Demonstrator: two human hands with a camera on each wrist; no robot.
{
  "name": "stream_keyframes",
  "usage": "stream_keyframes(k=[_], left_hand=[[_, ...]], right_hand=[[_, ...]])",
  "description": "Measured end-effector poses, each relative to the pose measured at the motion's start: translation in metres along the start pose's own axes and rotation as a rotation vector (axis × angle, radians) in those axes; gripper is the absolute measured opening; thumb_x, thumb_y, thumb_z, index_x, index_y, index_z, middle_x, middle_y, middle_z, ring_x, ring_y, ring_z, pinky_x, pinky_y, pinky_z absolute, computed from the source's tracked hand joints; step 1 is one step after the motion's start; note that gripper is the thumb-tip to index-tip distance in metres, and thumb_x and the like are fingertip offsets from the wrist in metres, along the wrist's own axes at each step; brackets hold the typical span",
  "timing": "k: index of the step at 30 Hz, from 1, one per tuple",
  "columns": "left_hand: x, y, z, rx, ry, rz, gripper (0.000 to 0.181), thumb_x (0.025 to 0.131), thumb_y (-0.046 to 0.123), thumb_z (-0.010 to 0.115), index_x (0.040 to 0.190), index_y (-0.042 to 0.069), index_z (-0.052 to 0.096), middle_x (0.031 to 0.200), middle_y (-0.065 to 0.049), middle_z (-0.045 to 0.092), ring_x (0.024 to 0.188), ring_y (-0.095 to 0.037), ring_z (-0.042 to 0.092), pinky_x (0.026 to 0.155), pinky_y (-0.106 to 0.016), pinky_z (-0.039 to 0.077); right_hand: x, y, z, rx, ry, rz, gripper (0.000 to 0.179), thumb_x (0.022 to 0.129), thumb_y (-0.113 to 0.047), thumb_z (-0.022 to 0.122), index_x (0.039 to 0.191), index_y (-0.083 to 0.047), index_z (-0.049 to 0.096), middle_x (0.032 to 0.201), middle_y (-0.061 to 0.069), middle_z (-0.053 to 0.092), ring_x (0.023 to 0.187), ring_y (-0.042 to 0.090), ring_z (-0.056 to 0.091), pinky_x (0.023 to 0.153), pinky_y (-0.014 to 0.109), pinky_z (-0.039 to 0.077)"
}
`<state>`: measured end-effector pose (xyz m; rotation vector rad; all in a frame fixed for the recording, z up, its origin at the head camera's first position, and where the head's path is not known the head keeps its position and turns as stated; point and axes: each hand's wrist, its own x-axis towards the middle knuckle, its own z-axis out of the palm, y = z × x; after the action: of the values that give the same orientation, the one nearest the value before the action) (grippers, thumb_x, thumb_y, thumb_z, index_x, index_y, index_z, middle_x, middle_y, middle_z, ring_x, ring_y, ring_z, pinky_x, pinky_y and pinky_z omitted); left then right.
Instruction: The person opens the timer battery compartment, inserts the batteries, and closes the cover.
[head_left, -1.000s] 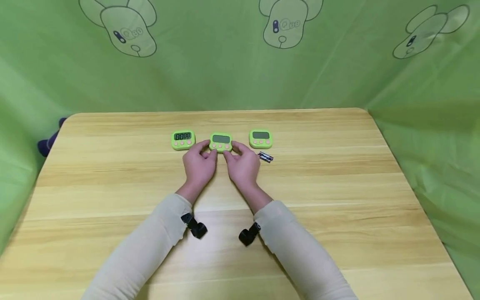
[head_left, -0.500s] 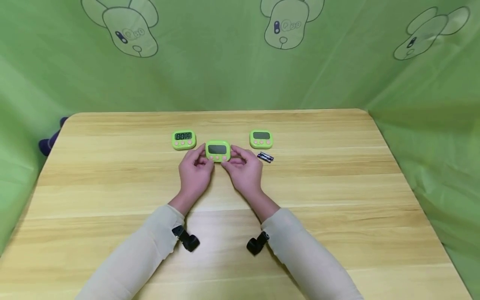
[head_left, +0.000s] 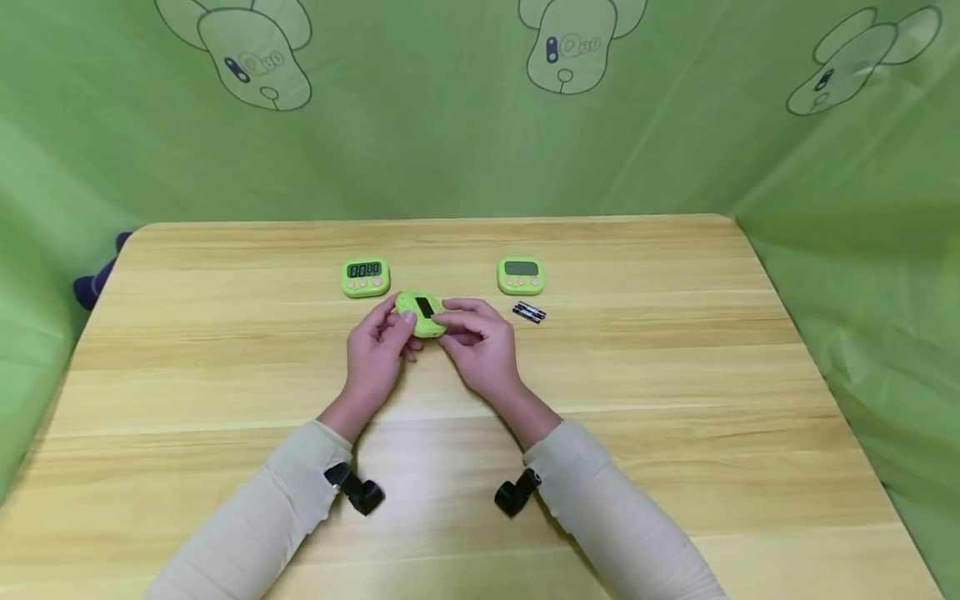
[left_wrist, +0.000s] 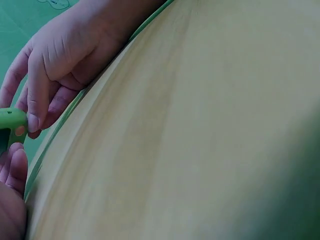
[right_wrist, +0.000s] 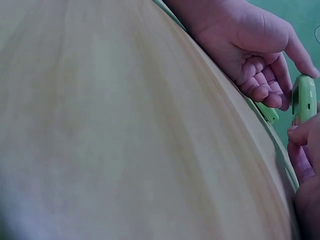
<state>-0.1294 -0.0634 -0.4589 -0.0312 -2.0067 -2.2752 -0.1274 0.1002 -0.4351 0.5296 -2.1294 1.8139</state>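
A light green kitchen timer (head_left: 421,313) is held between both hands, turned so that a face with a dark rectangle points up. My left hand (head_left: 373,350) grips its left side, thumb on top and fingers underneath. At its right edge, the fingers of my right hand (head_left: 482,348) pinch it. In the left wrist view a pink button shows on the timer (left_wrist: 14,122), beside the right hand's fingertips (left_wrist: 33,122). The right wrist view shows the timer (right_wrist: 305,97) edge-on, between the two hands.
A second green timer (head_left: 365,277) with 00:00 on its display lies at the left. A third timer (head_left: 521,276), its display blank, lies at the right. Small dark batteries (head_left: 529,312) lie just in front of it. A green curtain (head_left: 450,150) hangs behind the wooden table (head_left: 675,375).
The middle timer has been lifted off the table, drawn toward the person and turned over, so its buttons no longer face up. Both hands have moved back with it.
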Motion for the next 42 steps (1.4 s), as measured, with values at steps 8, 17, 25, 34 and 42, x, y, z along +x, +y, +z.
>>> stream_keyframes(k=[8, 17, 25, 34, 42], left_hand=[[0.001, -0.002, 0.0, 0.023, -0.007, 0.011, 0.044, 0.097, -0.003, 0.059, 0.14, -0.005, 0.053, 0.085, -0.009, 0.051, 0.056, -0.017, 0.059, 0.051, -0.027, 0.058], [0.0, -0.004, 0.002, 0.14, -0.057, 0.066, 0.045, 0.095, -0.006, 0.06, 0.14, 0.0, 0.055, 0.089, -0.013, 0.052, 0.063, -0.018, 0.056, 0.055, -0.029, 0.06], [0.0, -0.004, 0.002, 0.184, -0.057, 0.089, 0.044, 0.095, -0.009, 0.059, 0.137, 0.0, 0.057, 0.084, -0.015, 0.057, 0.062, -0.022, 0.057, 0.051, -0.027, 0.058], [-0.001, -0.002, 0.002, 0.191, -0.02, 0.062, 0.044, 0.095, -0.009, 0.06, 0.138, -0.002, 0.056, 0.085, -0.014, 0.055, 0.063, -0.03, 0.057, 0.052, -0.03, 0.059], [0.001, 0.001, 0.003, 0.18, -0.007, 0.049, 0.046, 0.095, -0.01, 0.058, 0.14, -0.01, 0.049, 0.089, -0.018, 0.053, 0.065, -0.037, 0.057, 0.055, -0.038, 0.061]], right_hand=[[-0.001, 0.023, -0.001, 0.092, 0.039, 0.168, 0.03, 0.086, 0.012, 0.07, 0.116, 0.01, 0.067, 0.109, 0.023, 0.069, 0.085, 0.031, 0.07, 0.071, 0.025, 0.062], [0.007, 0.03, 0.002, 0.039, 0.056, 0.277, 0.027, 0.083, -0.003, 0.081, 0.108, 0.005, 0.072, 0.084, 0.011, 0.07, 0.07, 0.018, 0.063, 0.062, 0.023, 0.06], [0.008, 0.029, 0.004, 0.039, 0.063, 0.278, 0.023, 0.082, 0.004, 0.08, 0.103, 0.008, 0.071, 0.081, 0.012, 0.068, 0.069, 0.015, 0.059, 0.06, 0.019, 0.056], [0.009, 0.028, 0.003, -0.032, 0.056, 0.266, 0.021, 0.085, 0.0, 0.078, 0.105, 0.006, 0.073, 0.084, 0.012, 0.07, 0.07, 0.016, 0.063, 0.061, 0.021, 0.058], [0.006, 0.032, 0.0, 0.004, 0.143, 0.2, 0.017, 0.083, 0.001, 0.08, 0.099, 0.005, 0.076, 0.088, 0.018, 0.071, 0.075, 0.02, 0.065, 0.067, 0.021, 0.059]])
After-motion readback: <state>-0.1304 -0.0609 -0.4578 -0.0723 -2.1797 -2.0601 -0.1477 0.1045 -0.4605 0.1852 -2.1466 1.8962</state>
